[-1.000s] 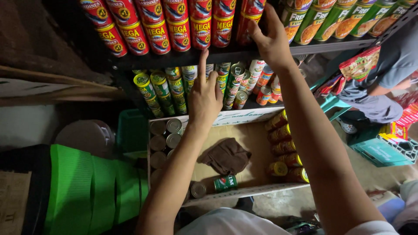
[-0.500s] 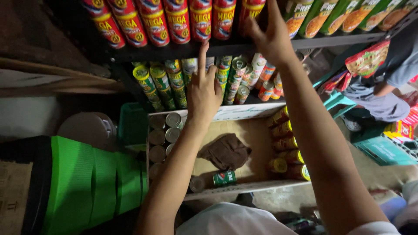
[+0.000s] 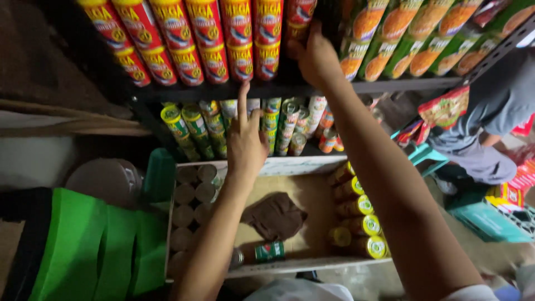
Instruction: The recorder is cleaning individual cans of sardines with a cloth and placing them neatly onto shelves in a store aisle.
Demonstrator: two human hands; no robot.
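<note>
1. Right hand (image 3: 317, 56): fingers apparently clamped on a red can (image 3: 298, 19), far shelf row; grip partly hidden.
2. Left hand (image 3: 245, 142): fingers apart, index touching shelf edge (image 3: 390, 85).
3. Step: seating the can; next calls for release.

The right hand (image 3: 316, 56) grips a tall red printed tin can (image 3: 298, 19) on the upper dark metal shelf (image 3: 390, 85). The left hand (image 3: 246, 142) points one finger up at that shelf's edge, above an open cardboard box (image 3: 290, 262) holding yellow-topped cans (image 3: 362, 226).

red cans (image 3: 223, 39) top shelf, green cans (image 3: 189, 128) below
</note>
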